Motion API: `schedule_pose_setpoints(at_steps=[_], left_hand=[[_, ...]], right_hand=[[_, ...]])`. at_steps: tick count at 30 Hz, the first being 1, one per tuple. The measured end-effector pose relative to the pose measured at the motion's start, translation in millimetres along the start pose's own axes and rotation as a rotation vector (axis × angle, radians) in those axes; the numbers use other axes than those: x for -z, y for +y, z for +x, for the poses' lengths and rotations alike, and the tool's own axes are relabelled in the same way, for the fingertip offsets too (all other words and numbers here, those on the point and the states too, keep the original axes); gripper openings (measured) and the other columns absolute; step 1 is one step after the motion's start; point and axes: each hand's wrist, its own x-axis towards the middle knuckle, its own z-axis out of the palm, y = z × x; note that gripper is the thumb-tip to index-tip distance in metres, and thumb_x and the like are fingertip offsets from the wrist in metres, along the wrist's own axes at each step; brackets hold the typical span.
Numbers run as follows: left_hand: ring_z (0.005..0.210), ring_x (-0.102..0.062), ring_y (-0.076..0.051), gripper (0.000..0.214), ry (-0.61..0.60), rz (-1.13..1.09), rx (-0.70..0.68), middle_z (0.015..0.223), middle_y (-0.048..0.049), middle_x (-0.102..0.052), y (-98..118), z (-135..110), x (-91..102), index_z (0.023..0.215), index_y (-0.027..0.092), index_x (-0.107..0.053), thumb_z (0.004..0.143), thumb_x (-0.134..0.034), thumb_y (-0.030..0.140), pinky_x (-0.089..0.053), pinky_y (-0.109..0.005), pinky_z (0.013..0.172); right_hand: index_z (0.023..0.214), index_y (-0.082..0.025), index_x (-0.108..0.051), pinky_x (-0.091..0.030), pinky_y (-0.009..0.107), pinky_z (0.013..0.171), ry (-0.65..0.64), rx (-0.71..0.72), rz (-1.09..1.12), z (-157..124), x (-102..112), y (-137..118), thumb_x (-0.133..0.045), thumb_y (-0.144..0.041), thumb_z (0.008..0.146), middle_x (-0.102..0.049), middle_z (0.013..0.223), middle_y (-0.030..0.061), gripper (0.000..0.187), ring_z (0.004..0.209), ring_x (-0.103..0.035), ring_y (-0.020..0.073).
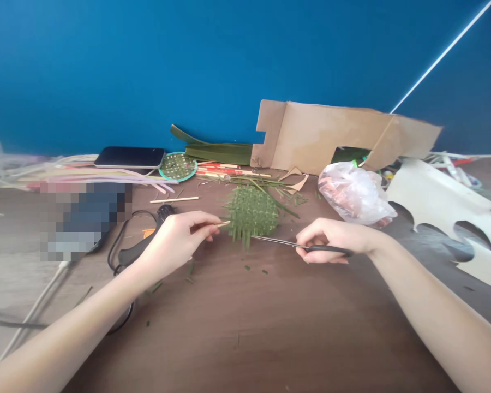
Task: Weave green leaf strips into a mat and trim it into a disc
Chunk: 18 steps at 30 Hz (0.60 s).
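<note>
A thin pale stick [224, 223] is pinched between the thumb and fingers of my left hand [190, 232]. It meets the left edge of a green woven leaf piece [254, 210], which has a rounded outline and loose strip ends along its lower edge. My right hand [327, 240] is closed around the dark handles of a pair of scissors [278, 241]. Their blades point left, with the tips at the lower strip ends. Whether the tips touch a strip, I cannot tell. Under my left wrist lies a black glue gun [137, 252], partly hidden.
Behind are a cardboard piece [323, 131], long green leaves [219, 153] and a teal-rimmed woven disc [178, 166]. A plastic bag [354, 194] and white cut-out sheet [425, 191] lie right. A phone [130, 157] lies back left; a pixelated object [92, 218] has a cable [36, 314].
</note>
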Motion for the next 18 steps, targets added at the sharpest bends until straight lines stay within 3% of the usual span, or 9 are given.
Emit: schedule_pose_setpoints(at_steps=[18], left_hand=[[0.070,-0.065,-0.016,0.022,-0.017,-0.019,-0.010,0.076,0.0000,-0.071,3.6,-3.2,-1.2,0.089,0.022,-0.069,0.081,-0.051,0.032,-0.050,-0.024,0.068]], right_hand=[[0.072,-0.016,-0.056,-0.029,0.017,0.036,0.006,0.004,-0.045,2.1,-2.3,0.9,-0.058,-0.043,0.076,-0.041,0.047,-0.0069,0.027,0.034,-0.035,0.0031]])
